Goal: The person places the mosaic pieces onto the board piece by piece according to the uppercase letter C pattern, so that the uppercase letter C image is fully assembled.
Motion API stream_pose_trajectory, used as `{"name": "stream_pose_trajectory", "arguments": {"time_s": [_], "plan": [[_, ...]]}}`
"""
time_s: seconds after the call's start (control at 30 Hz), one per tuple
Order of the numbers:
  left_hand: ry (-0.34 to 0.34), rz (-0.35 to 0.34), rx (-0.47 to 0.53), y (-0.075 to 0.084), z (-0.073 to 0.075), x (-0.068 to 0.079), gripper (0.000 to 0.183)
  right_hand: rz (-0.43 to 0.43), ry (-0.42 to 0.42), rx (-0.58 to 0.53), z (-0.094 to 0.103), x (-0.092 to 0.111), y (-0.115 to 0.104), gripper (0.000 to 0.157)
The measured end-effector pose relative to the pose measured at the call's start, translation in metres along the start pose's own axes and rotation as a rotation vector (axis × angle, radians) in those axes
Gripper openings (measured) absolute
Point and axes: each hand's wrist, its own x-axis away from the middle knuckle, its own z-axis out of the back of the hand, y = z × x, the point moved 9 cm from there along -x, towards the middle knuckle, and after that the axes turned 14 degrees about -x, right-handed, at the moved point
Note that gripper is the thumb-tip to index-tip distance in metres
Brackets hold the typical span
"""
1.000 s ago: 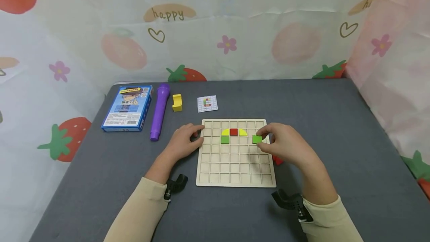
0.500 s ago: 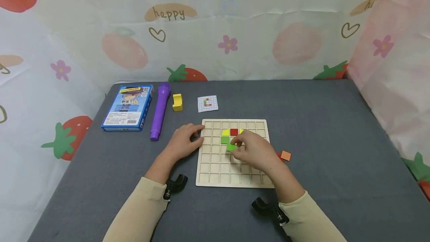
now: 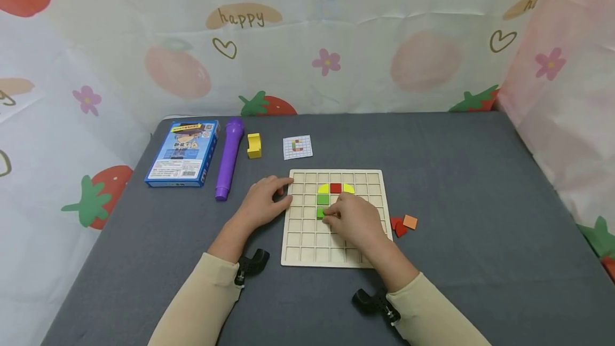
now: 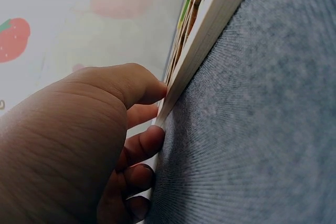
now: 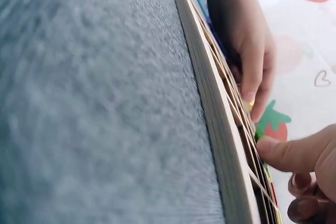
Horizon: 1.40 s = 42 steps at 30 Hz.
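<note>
A wooden grid board (image 3: 307, 240) lies in the middle of the table. My left hand (image 3: 261, 202) touches its left edge with thumb and fingertips, the other fingers loosely bent in the left wrist view. Over the board, my right hand (image 3: 355, 220) pinches a green square tile (image 3: 320, 213) between thumb and fingers, at a cell just below another green tile (image 3: 323, 199). Above them a red square tile (image 3: 335, 188) sits between a yellow quarter-round tile (image 3: 323, 189) and a second yellow piece (image 3: 348, 189). My right fingers partly hide the pinched tile.
Red tiles (image 3: 400, 228) and an orange square tile (image 3: 410, 222) lie right of the board. Behind it is a small pattern card (image 3: 298, 147). A yellow block (image 3: 254, 146), purple microphone-shaped stick (image 3: 229, 159) and blue box (image 3: 182, 154) stand at the back left.
My right hand has carried the green tile from the board's right side leftward to below the other green tile, uncovering the red and orange tiles. The left hand stays at the board's edge.
</note>
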Motion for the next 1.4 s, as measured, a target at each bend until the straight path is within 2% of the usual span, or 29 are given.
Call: {"name": "stream_pose_trajectory", "arguments": {"time_s": [0.13,0.27,0.37,0.6,0.77,0.87,1.1,1.4], "plan": [[0.005,-0.007,0.002,0.001,0.000,-0.001,0.041,0.006,0.030,0.030,0.003,0.002,-0.001,0.014],[0.006,-0.007,0.003,0.000,0.001,-0.001,0.041,-0.008,-0.043,0.032,0.003,0.001,0.000,0.020],[0.000,-0.004,0.005,0.001,0.001,0.000,0.041,-0.036,-0.116,-0.020,0.008,0.001,0.004,0.028],[-0.003,-0.009,0.000,0.001,0.002,0.000,0.042,-0.113,-0.168,-0.167,0.046,0.003,0.026,0.036],[0.004,-0.006,-0.001,0.000,0.001,0.001,0.041,-0.229,-0.185,-0.286,0.075,0.013,0.054,0.034],[0.009,-0.008,0.002,0.001,0.001,0.001,0.041,-0.280,-0.211,-0.314,0.086,0.019,0.068,0.030],[0.003,-0.005,0.002,0.002,0.000,0.001,0.041,-0.383,-0.284,-0.244,0.085,0.028,0.094,0.026],[0.002,-0.003,0.001,0.001,0.001,0.001,0.042,-0.368,-0.131,-0.078,0.099,0.021,0.101,0.021]]}}
